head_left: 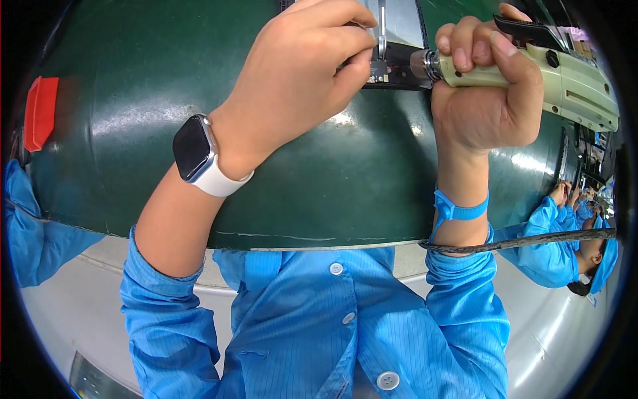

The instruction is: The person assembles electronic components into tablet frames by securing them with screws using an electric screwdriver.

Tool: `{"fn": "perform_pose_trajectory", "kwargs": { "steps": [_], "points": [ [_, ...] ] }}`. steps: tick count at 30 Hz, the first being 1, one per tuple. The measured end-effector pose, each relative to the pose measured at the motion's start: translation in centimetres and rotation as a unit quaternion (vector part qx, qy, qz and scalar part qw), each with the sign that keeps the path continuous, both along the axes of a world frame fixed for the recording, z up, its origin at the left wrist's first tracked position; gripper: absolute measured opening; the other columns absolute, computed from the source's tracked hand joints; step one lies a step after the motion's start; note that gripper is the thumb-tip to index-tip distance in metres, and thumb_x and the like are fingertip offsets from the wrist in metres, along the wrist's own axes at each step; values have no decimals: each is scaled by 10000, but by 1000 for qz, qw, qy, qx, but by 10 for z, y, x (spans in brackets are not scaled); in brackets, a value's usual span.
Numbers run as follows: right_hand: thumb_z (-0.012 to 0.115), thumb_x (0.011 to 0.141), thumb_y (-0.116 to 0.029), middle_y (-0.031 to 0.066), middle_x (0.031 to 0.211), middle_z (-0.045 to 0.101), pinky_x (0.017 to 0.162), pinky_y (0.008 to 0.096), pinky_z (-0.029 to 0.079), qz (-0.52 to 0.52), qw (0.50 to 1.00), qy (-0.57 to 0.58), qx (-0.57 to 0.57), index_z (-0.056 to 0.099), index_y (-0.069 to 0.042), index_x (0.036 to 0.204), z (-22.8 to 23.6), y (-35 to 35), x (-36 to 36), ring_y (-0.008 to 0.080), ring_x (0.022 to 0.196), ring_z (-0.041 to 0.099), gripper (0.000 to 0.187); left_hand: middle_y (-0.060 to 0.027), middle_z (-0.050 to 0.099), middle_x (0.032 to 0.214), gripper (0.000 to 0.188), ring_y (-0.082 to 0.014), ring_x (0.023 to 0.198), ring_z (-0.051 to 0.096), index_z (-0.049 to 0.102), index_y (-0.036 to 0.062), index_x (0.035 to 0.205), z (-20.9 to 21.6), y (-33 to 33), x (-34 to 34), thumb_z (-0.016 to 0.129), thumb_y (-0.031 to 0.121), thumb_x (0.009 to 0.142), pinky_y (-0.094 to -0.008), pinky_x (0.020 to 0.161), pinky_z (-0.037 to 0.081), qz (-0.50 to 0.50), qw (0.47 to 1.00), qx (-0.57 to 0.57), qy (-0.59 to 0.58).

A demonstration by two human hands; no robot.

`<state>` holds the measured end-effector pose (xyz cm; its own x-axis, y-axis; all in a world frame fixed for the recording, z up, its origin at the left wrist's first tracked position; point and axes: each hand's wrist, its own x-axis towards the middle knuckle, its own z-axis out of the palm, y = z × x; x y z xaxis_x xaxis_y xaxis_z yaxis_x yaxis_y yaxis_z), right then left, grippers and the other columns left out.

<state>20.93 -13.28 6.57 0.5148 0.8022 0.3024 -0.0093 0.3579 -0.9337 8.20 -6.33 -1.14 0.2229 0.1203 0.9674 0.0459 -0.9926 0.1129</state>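
Observation:
My right hand (488, 93) wraps round a pale green electric screwdriver (565, 86) with a black lever. Its clear and metal nose (425, 65) points left, at the edge of an open electronic device (405, 26). Small circuit parts (379, 71) show inside the device, beside a silver strip and a grey metal plate. Over the device's left side lies my left hand (312, 66), fingers bent and pinched together. Whatever the left fingertips hold, if anything, is hidden. The screwdriver's tip cannot be made out clearly.
The green work mat (319, 193) covers the table up to its front edge. A red plastic piece (41, 113) stands at the far left. A dark cord (531, 239) crosses by my right forearm. People in blue work clothes (551, 246) sit at right; another blue sleeve (30, 226) shows at left.

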Motion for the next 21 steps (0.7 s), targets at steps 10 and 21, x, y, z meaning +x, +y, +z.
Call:
{"fn": "perform_pose_trajectory", "kwargs": {
  "steps": [10, 21],
  "points": [
    [488, 835, -169, 14, 595, 397, 589, 299, 424, 3, 1000, 1, -5, 500, 52, 1174, 4, 0, -4, 142, 525, 437, 405, -149, 652, 936, 93, -302, 837, 625, 673, -29, 803, -2, 1, 4, 697, -17, 714, -352, 746, 516, -21, 999, -12, -26],
    [491, 840, -162, 23, 594, 411, 596, 305, 434, 35, 999, 10, -3, 501, 64, 1174, 5, -3, -10, 152, 528, 452, 403, -145, 647, 925, 98, -304, 828, 622, 670, -28, 801, -2, 2, 5, 703, -22, 709, -353, 735, 513, -28, 999, -18, -37]
  ]
}}
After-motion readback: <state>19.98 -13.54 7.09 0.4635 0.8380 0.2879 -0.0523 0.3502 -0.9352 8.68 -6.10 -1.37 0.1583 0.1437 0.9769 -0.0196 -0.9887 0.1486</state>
